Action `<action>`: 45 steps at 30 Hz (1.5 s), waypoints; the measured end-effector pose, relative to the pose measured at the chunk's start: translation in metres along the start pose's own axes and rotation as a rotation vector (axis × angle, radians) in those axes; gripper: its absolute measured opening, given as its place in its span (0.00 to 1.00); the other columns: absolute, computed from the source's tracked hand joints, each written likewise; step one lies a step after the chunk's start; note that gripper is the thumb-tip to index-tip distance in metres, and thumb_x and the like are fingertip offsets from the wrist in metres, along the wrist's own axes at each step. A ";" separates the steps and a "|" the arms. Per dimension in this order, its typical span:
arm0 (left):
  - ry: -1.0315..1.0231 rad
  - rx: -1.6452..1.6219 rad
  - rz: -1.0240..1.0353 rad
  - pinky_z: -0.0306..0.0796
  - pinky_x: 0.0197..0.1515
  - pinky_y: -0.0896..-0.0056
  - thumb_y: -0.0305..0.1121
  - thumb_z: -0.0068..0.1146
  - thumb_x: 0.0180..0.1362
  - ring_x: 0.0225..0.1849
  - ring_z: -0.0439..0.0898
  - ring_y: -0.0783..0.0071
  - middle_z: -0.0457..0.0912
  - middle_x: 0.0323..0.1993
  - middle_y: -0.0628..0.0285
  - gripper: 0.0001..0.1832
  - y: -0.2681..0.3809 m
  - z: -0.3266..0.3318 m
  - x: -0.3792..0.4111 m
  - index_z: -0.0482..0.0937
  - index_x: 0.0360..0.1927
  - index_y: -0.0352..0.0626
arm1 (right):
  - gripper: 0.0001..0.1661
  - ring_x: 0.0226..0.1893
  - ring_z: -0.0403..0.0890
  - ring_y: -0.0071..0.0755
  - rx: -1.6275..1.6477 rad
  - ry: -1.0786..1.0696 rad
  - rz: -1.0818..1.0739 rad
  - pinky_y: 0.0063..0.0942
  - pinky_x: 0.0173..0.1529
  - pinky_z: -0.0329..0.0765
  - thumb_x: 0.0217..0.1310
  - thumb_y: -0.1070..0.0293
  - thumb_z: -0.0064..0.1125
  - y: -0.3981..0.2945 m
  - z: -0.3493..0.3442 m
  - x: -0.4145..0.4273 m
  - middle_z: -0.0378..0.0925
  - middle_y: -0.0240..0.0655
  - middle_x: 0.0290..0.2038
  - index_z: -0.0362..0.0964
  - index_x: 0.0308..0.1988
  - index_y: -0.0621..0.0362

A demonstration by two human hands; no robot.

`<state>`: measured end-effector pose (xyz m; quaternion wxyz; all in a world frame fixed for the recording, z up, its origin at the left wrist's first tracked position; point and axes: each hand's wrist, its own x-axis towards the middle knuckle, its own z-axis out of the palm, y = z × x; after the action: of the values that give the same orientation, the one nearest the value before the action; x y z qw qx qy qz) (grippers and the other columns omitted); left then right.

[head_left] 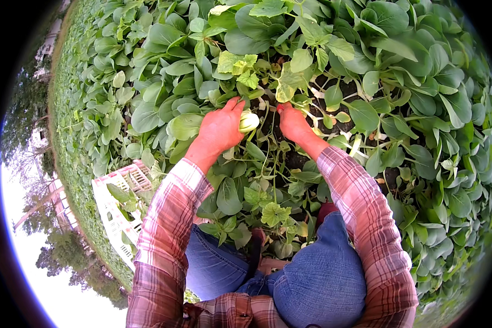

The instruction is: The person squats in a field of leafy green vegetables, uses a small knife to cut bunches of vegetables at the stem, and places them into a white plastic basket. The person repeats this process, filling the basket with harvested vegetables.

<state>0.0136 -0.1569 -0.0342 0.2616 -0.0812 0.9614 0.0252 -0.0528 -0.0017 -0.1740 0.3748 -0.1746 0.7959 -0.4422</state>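
My left hand (222, 127) is closed around a pale green leafy vegetable head (249, 121), its rounded white-green base showing past my palm and its leaves lying to the left. My right hand (293, 121) is low among the stems, just right of it, with its fingers bent in. Something small and red (280, 108) shows at its fingertips; whether it is part of a tool cannot be told. A yellowing lobed leaf (287, 84) hangs just above my right hand. Thin stems and dark soil lie between the two hands.
Dense green leafy plants (393, 22) surround me. A white and pink plastic crate (106, 197) with some leaves in it stands at the left, beside my left forearm. Thin vines with lobed leaves (275, 214) grow before my bent knees. Pale cut-looking stalks (356, 145) lie right of my right hand.
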 end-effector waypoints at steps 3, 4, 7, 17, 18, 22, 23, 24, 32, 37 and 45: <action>0.035 -0.033 0.003 0.74 0.47 0.58 0.32 0.60 0.42 0.46 0.78 0.53 0.67 0.62 0.56 0.35 -0.005 0.003 -0.003 0.67 0.58 0.41 | 0.16 0.45 0.75 0.62 0.103 -0.029 0.084 0.47 0.49 0.71 0.67 0.67 0.37 -0.001 0.006 0.002 0.75 0.62 0.39 0.63 0.46 0.68; 0.030 -0.041 0.003 0.74 0.48 0.58 0.32 0.60 0.42 0.47 0.78 0.53 0.67 0.61 0.56 0.35 -0.003 0.001 -0.002 0.67 0.58 0.41 | 0.17 0.38 0.77 0.59 0.098 -0.016 0.082 0.46 0.44 0.72 0.68 0.65 0.38 0.004 0.010 0.005 0.76 0.60 0.37 0.63 0.48 0.68; 0.018 -0.062 0.008 0.73 0.49 0.59 0.33 0.61 0.42 0.48 0.78 0.53 0.67 0.61 0.56 0.35 0.000 0.001 0.000 0.67 0.59 0.41 | 0.18 0.26 0.80 0.55 0.115 -0.007 0.072 0.43 0.34 0.75 0.69 0.63 0.39 0.018 0.020 0.014 0.77 0.57 0.33 0.62 0.50 0.66; 0.014 -0.123 -0.023 0.72 0.52 0.62 0.34 0.62 0.41 0.52 0.75 0.54 0.66 0.62 0.55 0.37 -0.005 0.003 -0.004 0.67 0.59 0.42 | 0.15 0.41 0.77 0.60 -0.207 -0.115 0.005 0.45 0.46 0.72 0.61 0.73 0.42 -0.007 0.008 0.024 0.76 0.59 0.39 0.67 0.47 0.65; 0.031 -0.153 -0.010 0.72 0.52 0.61 0.33 0.62 0.40 0.52 0.76 0.55 0.66 0.62 0.56 0.37 -0.005 0.000 -0.006 0.67 0.60 0.42 | 0.15 0.41 0.77 0.61 -0.235 -0.131 -0.010 0.45 0.47 0.72 0.61 0.73 0.42 -0.008 0.005 0.024 0.75 0.60 0.39 0.67 0.47 0.66; 0.062 -0.330 0.020 0.70 0.54 0.63 0.30 0.61 0.40 0.54 0.74 0.55 0.66 0.63 0.56 0.38 -0.002 -0.019 -0.023 0.67 0.61 0.45 | 0.15 0.30 0.79 0.38 0.288 -0.117 0.140 0.32 0.29 0.71 0.62 0.67 0.49 -0.005 -0.005 0.001 0.74 0.41 0.29 0.64 0.47 0.61; 0.062 -0.389 0.023 0.70 0.55 0.64 0.30 0.61 0.40 0.56 0.73 0.55 0.66 0.63 0.55 0.38 -0.001 -0.023 -0.029 0.67 0.61 0.47 | 0.15 0.27 0.79 0.31 0.470 -0.108 0.195 0.27 0.23 0.71 0.63 0.64 0.51 -0.003 -0.006 -0.009 0.74 0.35 0.26 0.63 0.47 0.60; 0.091 -0.455 0.046 0.68 0.57 0.65 0.27 0.60 0.41 0.58 0.72 0.56 0.66 0.63 0.55 0.37 -0.001 -0.024 -0.033 0.67 0.61 0.48 | 0.15 0.25 0.74 0.18 0.699 -0.109 0.225 0.15 0.18 0.59 0.63 0.61 0.56 -0.007 -0.011 -0.021 0.67 0.26 0.25 0.62 0.43 0.55; 0.038 -0.611 0.155 0.64 0.60 0.64 0.25 0.60 0.43 0.62 0.69 0.54 0.68 0.61 0.49 0.36 0.004 -0.032 -0.058 0.68 0.61 0.48 | 0.12 0.30 0.78 0.23 1.430 -0.148 0.016 0.14 0.20 0.58 0.61 0.70 0.57 -0.017 -0.018 -0.031 0.71 0.28 0.31 0.64 0.43 0.51; 0.081 -0.885 0.162 0.65 0.58 0.70 0.22 0.59 0.46 0.57 0.72 0.67 0.72 0.58 0.53 0.34 -0.010 -0.037 -0.076 0.68 0.61 0.43 | 0.10 0.26 0.73 0.21 1.442 -0.017 0.149 0.13 0.20 0.58 0.61 0.68 0.58 0.003 -0.033 -0.045 0.73 0.29 0.31 0.67 0.42 0.54; 0.280 -1.386 -0.186 0.69 0.51 0.76 0.24 0.64 0.50 0.47 0.75 0.80 0.78 0.48 0.63 0.30 -0.031 -0.045 -0.071 0.69 0.59 0.36 | 0.14 0.26 0.73 0.19 1.280 -0.475 0.184 0.12 0.20 0.61 0.60 0.71 0.58 0.009 -0.052 -0.079 0.73 0.30 0.30 0.70 0.46 0.61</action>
<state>0.0567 -0.1810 0.0406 0.0248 -0.3131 0.7377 0.5976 -0.0392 0.0811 -0.1293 0.6045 0.0569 0.2860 -0.7413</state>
